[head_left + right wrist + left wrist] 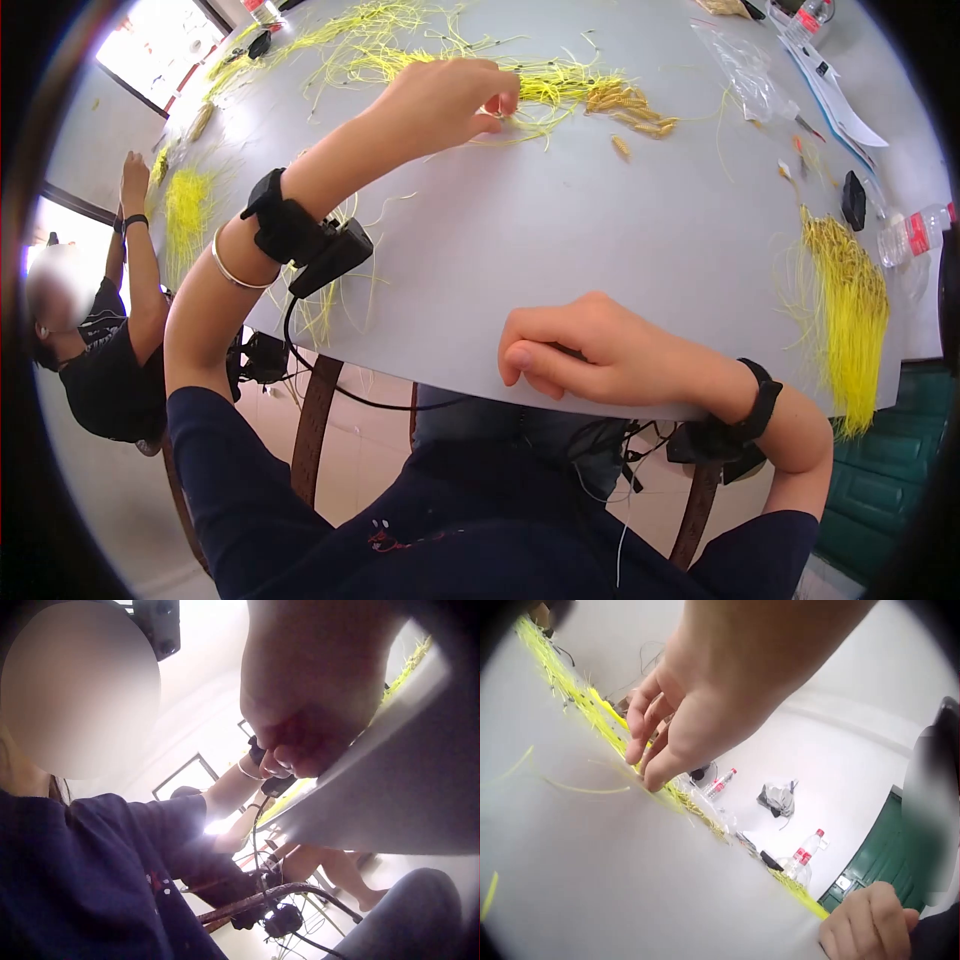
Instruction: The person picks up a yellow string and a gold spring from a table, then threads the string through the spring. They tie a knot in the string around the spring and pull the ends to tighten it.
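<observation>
My left hand [440, 105] is over the far part of the table, at a long pile of yellow strands [545, 88]. Its thumb and forefinger come together on a thin yellow strand at the near side of the pile. The left wrist view shows this hand [697, 727] with its fingertips low by the strands [592, 716]; some strands there are blurred. Tan tips [625, 100] lie at the pile's right end. Near the front table edge rests my right hand [600, 350], fingers loosely curled, holding nothing; the right wrist view shows it [307, 727] dark.
A yellow bundle with tan ends [845, 310] lies at the table's right edge, near a black object [853, 200] and a bottle [915, 235]. Clear plastic bag [745, 75] and papers [835, 100] are at the back right. Another person [110, 340] sits at left.
</observation>
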`<state>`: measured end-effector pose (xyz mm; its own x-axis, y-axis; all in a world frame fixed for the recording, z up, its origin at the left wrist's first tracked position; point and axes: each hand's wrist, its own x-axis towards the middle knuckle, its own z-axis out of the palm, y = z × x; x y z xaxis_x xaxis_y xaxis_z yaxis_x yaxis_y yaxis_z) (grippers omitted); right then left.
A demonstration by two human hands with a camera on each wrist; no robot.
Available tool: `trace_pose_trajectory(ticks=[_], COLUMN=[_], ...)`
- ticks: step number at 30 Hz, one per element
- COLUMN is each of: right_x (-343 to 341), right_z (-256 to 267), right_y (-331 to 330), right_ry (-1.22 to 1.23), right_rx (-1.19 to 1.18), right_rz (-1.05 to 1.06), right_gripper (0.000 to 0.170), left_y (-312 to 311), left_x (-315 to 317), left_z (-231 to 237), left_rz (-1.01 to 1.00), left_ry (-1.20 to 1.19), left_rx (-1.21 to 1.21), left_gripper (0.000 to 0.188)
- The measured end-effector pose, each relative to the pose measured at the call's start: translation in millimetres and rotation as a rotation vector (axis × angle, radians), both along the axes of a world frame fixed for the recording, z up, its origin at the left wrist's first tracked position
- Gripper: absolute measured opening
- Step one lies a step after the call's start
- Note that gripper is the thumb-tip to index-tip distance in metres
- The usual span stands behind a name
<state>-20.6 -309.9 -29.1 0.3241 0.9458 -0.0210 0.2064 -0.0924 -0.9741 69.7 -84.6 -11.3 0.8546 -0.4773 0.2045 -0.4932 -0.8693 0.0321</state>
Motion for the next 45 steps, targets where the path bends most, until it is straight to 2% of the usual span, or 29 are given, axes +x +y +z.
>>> trace_pose_trajectory(ticks=[2, 6, 8, 15, 18, 20, 24, 27, 29, 31, 32, 33, 35, 37, 43, 45], right_x=[1, 5, 9, 20, 22, 22, 23, 24, 25, 28, 28, 29, 27, 28, 36, 46], right_z=[-1, 2, 5, -1, -2, -3, -2, -3, -5, -7, -8, -9, -8, -7, -15, -17], right_y=[0, -2, -5, -5, -6, -6, -8, -8, -8, -7, -8, -10, -11, -10, -12, -16], right_ry=[0.034, 0.124, 0.145, 0.166, 0.152, 0.161, 0.121, 0.119, 0.129, 0.143, 0.145, 0.133, 0.147, 0.172, 0.245, 0.261], right_rx=[0.011, 0.008, -0.019, 0.060, 0.062, 0.057, 0.050, 0.059, 0.075, 0.249, 0.250, 0.309, 0.373, 0.389, 0.425, 0.395], right_rz=[0.020, 0.022, -0.070, -0.295, -0.326, -0.319, -0.289, -0.326, -0.377, -0.656, -0.658, -0.745, -0.875, -0.893, -0.918, -0.945], right_gripper=[0.020, 0.021, 0.026, 0.025, 0.025, 0.025, 0.026, 0.024, 0.021, 0.017, 0.017, 0.019, 0.025, 0.025, 0.023, 0.022], left_y=[-7, -8, -12, -16, -9, -2, -1, -4, -20, -35, -42, -47, -59, -67, -74, -71], left_x=[-2, -6, -13, -24, -20, -16, -11, -14, -26, -36, -41, -44, -53, -58, -51, -36], left_z=[1, -1, 4, 12, 3, -4, -6, -6, 5, 13, 14, 14, 18, 19, 7, 3], left_rz=[0.038, 0.005, 0.038, 0.101, 0.030, -0.002, 0.000, -0.032, -0.007, -0.007, -0.003, -0.004, 0.002, 0.025, -0.052, 0.007], left_ry=[0.110, 0.040, 0.011, -0.012, 0.008, -0.151, -0.046, -0.116, -0.099, -0.088, -0.077, -0.064, -0.008, 0.060, -0.029, -0.040], left_rx=[0.007, 0.057, -0.136, -0.199, -0.121, 0.120, 0.220, 0.154, -0.227, -0.313, -0.399, -0.444, -0.464, -0.472, -0.398, -0.417], left_gripper=[0.006, 0.006, 0.006, 0.008, 0.006, 0.006, 0.010, 0.011, 0.012, 0.012, 0.012, 0.013, 0.013, 0.013, 0.016, 0.016])
